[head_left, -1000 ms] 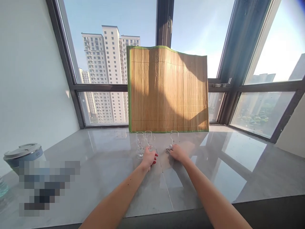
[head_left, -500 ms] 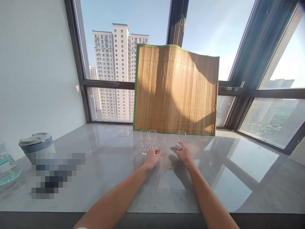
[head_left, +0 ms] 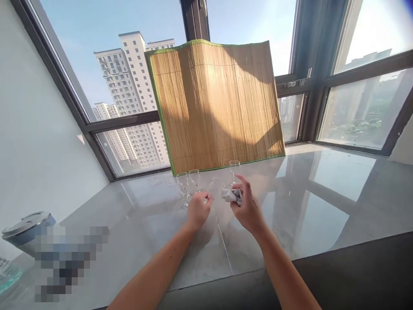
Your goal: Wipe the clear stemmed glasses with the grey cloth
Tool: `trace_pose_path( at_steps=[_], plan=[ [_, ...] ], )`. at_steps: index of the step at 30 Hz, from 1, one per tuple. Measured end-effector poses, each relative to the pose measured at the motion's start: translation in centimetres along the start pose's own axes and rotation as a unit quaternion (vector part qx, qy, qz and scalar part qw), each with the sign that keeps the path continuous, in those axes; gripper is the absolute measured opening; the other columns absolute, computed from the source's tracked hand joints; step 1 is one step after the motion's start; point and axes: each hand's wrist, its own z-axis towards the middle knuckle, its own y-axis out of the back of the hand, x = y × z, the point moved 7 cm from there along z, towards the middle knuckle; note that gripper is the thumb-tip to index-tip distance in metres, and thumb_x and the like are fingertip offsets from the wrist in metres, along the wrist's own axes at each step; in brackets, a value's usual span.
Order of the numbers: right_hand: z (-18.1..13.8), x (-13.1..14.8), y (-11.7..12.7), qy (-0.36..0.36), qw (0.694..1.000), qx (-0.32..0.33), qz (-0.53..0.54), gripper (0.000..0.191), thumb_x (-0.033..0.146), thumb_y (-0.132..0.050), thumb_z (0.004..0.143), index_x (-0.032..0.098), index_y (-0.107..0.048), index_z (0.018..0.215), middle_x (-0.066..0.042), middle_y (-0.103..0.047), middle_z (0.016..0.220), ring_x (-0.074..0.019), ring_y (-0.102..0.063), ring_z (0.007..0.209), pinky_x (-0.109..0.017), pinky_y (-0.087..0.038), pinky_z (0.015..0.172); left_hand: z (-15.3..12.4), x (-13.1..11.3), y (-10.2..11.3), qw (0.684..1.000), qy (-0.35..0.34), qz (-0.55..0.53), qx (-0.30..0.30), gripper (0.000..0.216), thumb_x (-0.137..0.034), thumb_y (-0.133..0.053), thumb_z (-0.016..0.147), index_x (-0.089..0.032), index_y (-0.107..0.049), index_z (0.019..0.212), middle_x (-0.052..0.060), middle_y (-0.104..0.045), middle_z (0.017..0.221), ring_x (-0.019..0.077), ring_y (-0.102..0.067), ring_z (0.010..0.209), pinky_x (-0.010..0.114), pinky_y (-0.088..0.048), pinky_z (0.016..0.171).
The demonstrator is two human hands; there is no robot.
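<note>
My left hand (head_left: 199,209) is closed around the foot end of a small clear stemmed glass (head_left: 217,181), which is tilted, its round rim facing away toward the upper right. In my right hand (head_left: 249,202) is a crumpled grey-white cloth (head_left: 231,196), pinched between thumb and fingers, with the index finger raised. The cloth is close to the held glass; whether they touch I cannot tell. Beyond the right hand a clear stemmed glass (head_left: 235,167) stands upright. More stemmed glasses (head_left: 194,177) are grouped just left of my left hand, which hides part of them.
A bamboo mat (head_left: 216,107) with green edging leans upright against the window behind the glasses. The glossy grey ledge (head_left: 142,232) has its front edge near me. At far left are a lidded cup (head_left: 29,230), a clear bottle (head_left: 9,275) and a blurred-out patch.
The view has tilted and shifted. My right hand has opened its index finger upward and shows more of the cloth. The glass in my left hand now shows its rim pointing away.
</note>
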Motion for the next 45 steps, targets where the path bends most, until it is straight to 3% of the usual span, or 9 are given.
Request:
trace_pose_path(
  at_steps=[4,9,16,23,26,32,35,41,45],
  plan=[
    [-0.1,1.8,-0.9,0.050,0.997,0.064,0.018,0.081,0.006,-0.046,0.070,0.026,-0.022,0.144,-0.002,-0.062,0.098,-0.0181,-0.058,0.088,-0.027,-0.044,0.075,-0.1,-0.5,0.2,0.998,-0.031,0.048,-0.006,0.022,-0.022,-0.056,0.083,-0.024,-0.073,0.096,0.005,-0.066,0.079,0.0240,-0.051,0.087,0.034,-0.036,0.080],
    [-0.3,2.9,-1.0,0.095,0.994,0.056,-0.022,0.081,0.003,-0.044,0.069,0.027,-0.025,0.144,-0.002,-0.063,0.095,-0.0204,-0.056,0.095,-0.028,-0.044,0.075,-0.5,-1.5,-0.4,0.989,-0.085,0.116,0.023,0.027,-0.006,-0.052,0.076,-0.023,-0.072,0.078,0.007,-0.065,0.085,0.0257,-0.047,0.095,0.039,-0.030,0.086],
    [0.6,-0.4,1.1,0.012,0.999,-0.013,-0.048,0.073,0.007,-0.046,0.070,0.025,-0.033,0.139,-0.002,-0.064,0.095,-0.0201,-0.058,0.090,-0.028,-0.043,0.073,-0.5,-1.3,-0.2,0.995,-0.086,0.042,0.006,0.026,-0.012,-0.055,0.081,-0.028,-0.075,0.086,0.004,-0.067,0.088,0.0238,-0.047,0.096,0.038,-0.030,0.086],
    [0.6,-2.2,0.6,-0.030,0.999,0.032,-0.004,0.060,0.015,-0.049,0.070,0.023,-0.041,0.128,0.001,-0.062,0.086,-0.0155,-0.056,0.073,-0.026,-0.042,0.070,-0.2,0.1,-0.4,0.998,-0.055,-0.014,0.002,0.017,-0.023,-0.060,0.084,-0.026,-0.075,0.092,0.004,-0.067,0.082,0.0237,-0.049,0.090,0.035,-0.035,0.083],
    [1.0,-1.0,0.0,-0.027,0.996,0.080,-0.002,0.061,0.014,-0.050,0.070,0.023,-0.041,0.129,0.002,-0.061,0.083,-0.0150,-0.055,0.071,-0.026,-0.042,0.070,0.1,0.8,-0.3,0.999,-0.024,-0.040,-0.014,0.020,-0.025,-0.062,0.083,-0.024,-0.074,0.099,0.004,-0.065,0.076,0.0234,-0.050,0.086,0.034,-0.038,0.080],
    [3.9,5.6,-1.9,0.094,0.986,0.137,-0.009,0.069,0.006,-0.048,0.068,0.025,-0.038,0.134,0.001,-0.061,0.086,-0.0144,-0.054,0.075,-0.025,-0.041,0.072,-0.3,-0.3,-0.3,0.997,-0.062,0.037,-0.020,0.014,-0.013,-0.061,0.077,-0.020,-0.072,0.071,0.006,-0.059,0.074,0.0228,-0.048,0.086,0.033,-0.037,0.075],
    [5.7,7.7,-2.7,0.137,0.978,0.141,-0.073,0.068,0.003,-0.047,0.067,0.027,-0.043,0.131,0.000,-0.061,0.090,-0.0148,-0.054,0.079,-0.024,-0.038,0.069,-0.5,-1.2,0.0,0.994,-0.090,0.054,-0.023,0.018,-0.010,-0.059,0.078,-0.021,-0.072,0.073,0.005,-0.060,0.076,0.0220,-0.047,0.088,0.032,-0.038,0.076],
    [8.6,8.9,-2.9,0.161,0.969,0.148,-0.113,0.065,0.004,-0.052,0.069,0.028,-0.045,0.129,0.001,-0.062,0.091,-0.0141,-0.054,0.078,-0.022,-0.035,0.066,0.1,-0.5,0.9,0.997,-0.057,-0.027,-0.053,0.024,-0.013,-0.059,0.082,-0.025,-0.073,0.097,0.001,-0.064,0.079,0.0194,-0.050,0.087,0.030,-0.040,0.080],
    [8.8,7.5,-3.0,0.141,0.977,0.121,-0.101,0.062,0.006,-0.054,0.069,0.027,-0.047,0.127,0.001,-0.063,0.089,-0.0148,-0.054,0.078,-0.023,-0.036,0.066,0.4,0.3,0.7,0.997,-0.029,-0.044,-0.053,0.022,-0.017,-0.060,0.083,-0.023,-0.073,0.100,0.000,-0.065,0.076,0.0175,-0.053,0.080,0.030,-0.041,0.081]
  ],
)
